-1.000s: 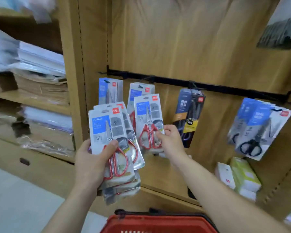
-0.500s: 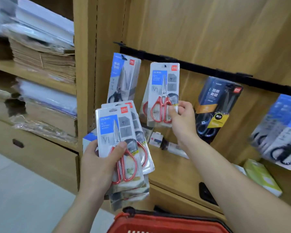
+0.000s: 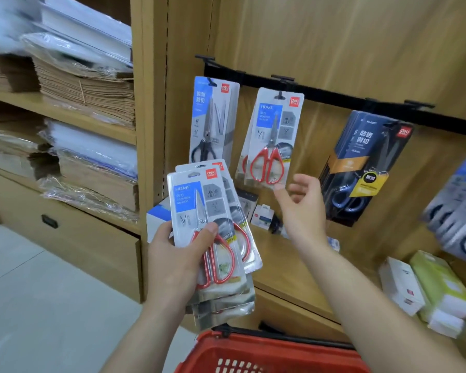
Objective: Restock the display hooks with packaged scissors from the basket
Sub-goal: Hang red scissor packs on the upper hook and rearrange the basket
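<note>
My left hand grips a fanned stack of packaged red-handled scissors, thumb across the top pack. A matching pack of red-handled scissors hangs from a hook on the black rail. My right hand hovers just below and right of that hanging pack, fingers loosely spread, holding nothing. The red basket sits at the bottom edge, under both forearms.
Black-handled scissors packs hang on the leftmost hook; dark packs and blurred blue packs hang further right. Small boxes lie on the shelf below. Stacked paper and envelopes fill the left shelving.
My right hand lifted a red-handled pack up to the second hook, left it hanging there and drew back down, now empty. The view shifted closer and leftward.
</note>
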`<state>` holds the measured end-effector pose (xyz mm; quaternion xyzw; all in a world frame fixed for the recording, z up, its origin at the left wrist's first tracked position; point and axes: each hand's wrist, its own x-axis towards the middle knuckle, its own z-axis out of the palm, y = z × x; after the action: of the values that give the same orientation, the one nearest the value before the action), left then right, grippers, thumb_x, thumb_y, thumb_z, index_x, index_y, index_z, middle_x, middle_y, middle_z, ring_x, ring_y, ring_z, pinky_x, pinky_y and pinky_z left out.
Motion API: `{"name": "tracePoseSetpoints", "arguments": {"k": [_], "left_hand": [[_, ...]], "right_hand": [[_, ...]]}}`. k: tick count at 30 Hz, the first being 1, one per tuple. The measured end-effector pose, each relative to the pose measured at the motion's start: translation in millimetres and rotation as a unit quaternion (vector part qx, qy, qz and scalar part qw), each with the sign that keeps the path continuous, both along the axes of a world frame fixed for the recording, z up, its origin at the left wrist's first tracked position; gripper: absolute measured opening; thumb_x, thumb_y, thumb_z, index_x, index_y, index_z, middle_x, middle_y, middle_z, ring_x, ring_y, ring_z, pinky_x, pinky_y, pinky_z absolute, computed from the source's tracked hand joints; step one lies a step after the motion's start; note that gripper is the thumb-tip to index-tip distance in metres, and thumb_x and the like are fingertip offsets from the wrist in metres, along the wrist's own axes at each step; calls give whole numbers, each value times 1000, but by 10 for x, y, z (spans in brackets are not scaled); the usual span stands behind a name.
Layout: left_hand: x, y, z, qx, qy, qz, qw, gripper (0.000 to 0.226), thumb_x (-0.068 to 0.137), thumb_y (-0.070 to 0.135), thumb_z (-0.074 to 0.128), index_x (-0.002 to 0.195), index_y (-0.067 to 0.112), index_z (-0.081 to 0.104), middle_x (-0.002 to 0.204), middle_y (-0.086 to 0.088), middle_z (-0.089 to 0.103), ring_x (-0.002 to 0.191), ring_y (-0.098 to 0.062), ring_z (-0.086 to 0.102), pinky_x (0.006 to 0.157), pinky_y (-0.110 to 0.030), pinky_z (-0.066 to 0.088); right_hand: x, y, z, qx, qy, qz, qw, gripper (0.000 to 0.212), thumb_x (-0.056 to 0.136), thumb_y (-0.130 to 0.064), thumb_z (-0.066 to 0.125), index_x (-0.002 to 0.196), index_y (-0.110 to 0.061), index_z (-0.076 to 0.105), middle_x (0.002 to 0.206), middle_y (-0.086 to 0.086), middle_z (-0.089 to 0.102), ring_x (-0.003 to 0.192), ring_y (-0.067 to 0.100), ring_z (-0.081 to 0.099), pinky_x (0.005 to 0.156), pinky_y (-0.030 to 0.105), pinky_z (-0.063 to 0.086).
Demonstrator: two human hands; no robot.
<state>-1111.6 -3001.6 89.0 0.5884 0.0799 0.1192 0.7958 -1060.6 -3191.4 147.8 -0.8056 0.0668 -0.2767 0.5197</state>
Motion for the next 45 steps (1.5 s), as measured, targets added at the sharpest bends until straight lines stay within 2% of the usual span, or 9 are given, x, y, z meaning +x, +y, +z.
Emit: {"name": "tracePoseSetpoints", "arguments": {"k": [6, 10, 15, 19, 24, 28, 34, 42, 45], "left_hand": [[47, -91, -126, -17, 16, -7, 1000, 35, 79, 33, 88, 109, 22, 73, 94, 4, 81, 86, -20, 78, 88, -52, 62], [36, -119, -139, -23, 3, -6, 1000, 49, 77, 47, 84, 119, 26, 70, 107, 7, 80, 99, -19, 77, 95, -53, 59], [87, -120, -173, -49, 27, 0, 998, 26, 99, 47, 62, 118, 29, 66, 99, 10, 79, 95, -16, 76, 97, -52, 57], [91, -133, -187, -73, 56, -16, 996, 30, 103, 51, 53, 119, 28, 63, 90, 9, 79, 87, -16, 77, 90, -49, 59], [53, -180, -193, -54, 40, -8, 998, 15, 103, 43, 57, 112, 32, 63, 100, 14, 76, 97, -12, 75, 84, -30, 59], [29, -190, -183, -44, 23, -2, 999, 22, 100, 38, 66, 120, 28, 64, 108, 10, 78, 103, -17, 75, 93, -43, 60], [24, -147, -203, -27, 14, -10, 999, 39, 90, 36, 79, 125, 25, 64, 112, 9, 78, 104, -17, 75, 97, -50, 58], [47, -40, -207, -19, 25, 13, 999, 30, 90, 30, 79, 116, 19, 69, 105, 0, 80, 96, -24, 78, 92, -54, 60], [50, -1, -192, -17, 24, 20, 999, 30, 91, 28, 79, 117, 17, 69, 104, -1, 80, 93, -22, 78, 92, -52, 61]], "right_hand": [[-680, 402, -531, 135, 134, 289, 938, 30, 99, -29, 64, 128, -29, 59, 117, -9, 75, 111, 11, 71, 96, 29, 55], [-696, 509, -687, 154, 99, 274, 944, 23, 101, -24, 62, 121, -34, 60, 112, -7, 77, 103, 14, 74, 89, 36, 59], [-667, 563, -781, 109, 48, 215, 969, 17, 107, -27, 54, 117, -33, 67, 109, -10, 77, 103, 11, 72, 94, 38, 55], [-657, 590, -870, 78, 45, 186, 978, 35, 101, -53, 44, 105, -32, 72, 101, 0, 74, 99, 20, 70, 93, 51, 55], [-621, 544, -850, 127, 13, 125, 984, 30, 110, -35, 41, 98, -23, 65, 89, -6, 71, 84, 10, 65, 76, 26, 51], [-605, 556, -848, 166, 0, 106, 980, 25, 110, -36, 41, 98, -25, 60, 84, -24, 68, 78, -7, 62, 70, 11, 46], [-586, 582, -873, 222, 14, 110, 969, 26, 104, -52, 50, 111, -31, 64, 110, -5, 75, 107, 16, 71, 99, 53, 55], [-623, 399, -763, 169, 36, 110, 979, 23, 107, -40, 48, 114, -27, 66, 107, -10, 76, 102, 7, 70, 95, 37, 53], [-603, 261, -617, 130, 26, 113, 985, 19, 107, -37, 51, 108, -26, 66, 103, -4, 76, 98, 18, 72, 91, 46, 58]]}}
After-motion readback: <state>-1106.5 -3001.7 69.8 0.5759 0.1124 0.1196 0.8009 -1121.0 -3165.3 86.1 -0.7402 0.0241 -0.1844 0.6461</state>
